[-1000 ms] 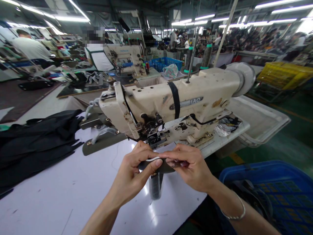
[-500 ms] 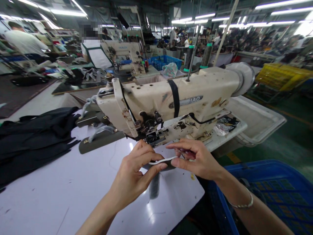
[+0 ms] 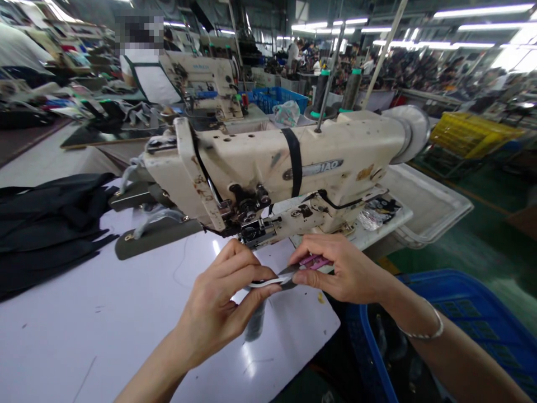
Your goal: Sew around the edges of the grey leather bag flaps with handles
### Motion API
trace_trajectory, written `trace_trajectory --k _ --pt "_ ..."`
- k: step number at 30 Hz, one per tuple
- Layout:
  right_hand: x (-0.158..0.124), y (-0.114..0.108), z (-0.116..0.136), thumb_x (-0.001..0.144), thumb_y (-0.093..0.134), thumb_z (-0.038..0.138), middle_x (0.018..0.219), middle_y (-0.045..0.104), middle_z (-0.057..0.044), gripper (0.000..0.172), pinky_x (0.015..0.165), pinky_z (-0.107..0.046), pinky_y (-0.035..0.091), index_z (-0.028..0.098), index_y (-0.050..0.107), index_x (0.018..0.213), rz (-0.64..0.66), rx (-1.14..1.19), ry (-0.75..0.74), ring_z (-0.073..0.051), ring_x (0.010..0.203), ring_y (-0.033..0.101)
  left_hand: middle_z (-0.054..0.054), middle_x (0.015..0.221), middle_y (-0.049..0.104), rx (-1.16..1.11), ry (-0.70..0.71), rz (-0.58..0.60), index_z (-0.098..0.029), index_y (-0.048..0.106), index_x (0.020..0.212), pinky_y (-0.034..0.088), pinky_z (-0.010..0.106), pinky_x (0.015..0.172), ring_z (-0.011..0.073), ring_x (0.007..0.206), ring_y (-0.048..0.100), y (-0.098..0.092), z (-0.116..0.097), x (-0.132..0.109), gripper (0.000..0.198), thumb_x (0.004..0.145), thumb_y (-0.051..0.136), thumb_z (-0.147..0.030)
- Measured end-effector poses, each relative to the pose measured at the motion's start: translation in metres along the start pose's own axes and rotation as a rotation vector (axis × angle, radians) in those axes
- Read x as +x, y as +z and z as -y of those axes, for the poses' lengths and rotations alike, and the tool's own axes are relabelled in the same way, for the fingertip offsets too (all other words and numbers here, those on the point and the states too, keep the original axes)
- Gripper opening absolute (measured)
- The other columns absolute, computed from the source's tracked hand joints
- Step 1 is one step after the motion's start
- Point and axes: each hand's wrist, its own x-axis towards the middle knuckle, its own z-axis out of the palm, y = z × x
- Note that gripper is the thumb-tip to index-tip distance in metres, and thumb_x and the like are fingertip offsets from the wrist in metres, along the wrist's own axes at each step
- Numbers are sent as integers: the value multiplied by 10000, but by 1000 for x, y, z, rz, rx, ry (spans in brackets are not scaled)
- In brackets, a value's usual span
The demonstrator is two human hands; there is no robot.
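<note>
My left hand [image 3: 229, 296] pinches a dark strip with a white edge [image 3: 268, 281] between thumb and fingers. The strip bends downward below the fingers, where a grey, shiny end [image 3: 254, 324] hangs over the table. At the strip's right end, my right hand [image 3: 335, 268] is closed around pink-handled thread snips [image 3: 314, 261], and its thumb presses near the strip. The snips' grey blades point left against the strip, partly hidden by fingers. Just behind both hands stands a cream sewing machine [image 3: 260, 162], its needle area close to my left fingertips.
Black fabric pieces [image 3: 46, 224] lie on the white table [image 3: 138, 330] at the left. Olive pieces with plastic-wrapped ends [image 3: 159, 238] lie by the machine head. A blue basket [image 3: 457, 291] stands at lower right, a pale bin [image 3: 436, 207] behind it. A person [image 3: 151, 75] sits farther back.
The view has shifted slightly, so the machine and table sit farther left. My right fingers have closed in, and the pink snips now show with their blades at the strip.
</note>
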Motion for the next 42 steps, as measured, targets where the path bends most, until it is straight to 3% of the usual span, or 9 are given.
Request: trace_trajectory --k 12,26,42 --pt "-8 9 -1 958 703 357 902 684 -13 187 688 -242 439 192 717 1047 -52 -76 -27 -113 774 612 12 821 651 7 -18 -23 -208 700 980 436 318 743 172 823 504 5 -1 -1 205 850 753 -59" --pt "-15 17 -5 951 716 358 872 677 -5 181 696 -252 440 186 714 1007 -127 -9 -12 -114 769 618 21 797 638 6 -42 -38 -208 716 973 443 316 729 177 815 505 11 -3 -5 187 851 757 -73" --pt "-21 24 1 944 723 334 882 673 -13 176 708 -269 428 191 698 1044 -176 -96 -15 -132 795 617 28 779 627 5 -45 -44 -197 708 955 433 327 711 179 796 499 14 -6 -5 164 859 739 -68"
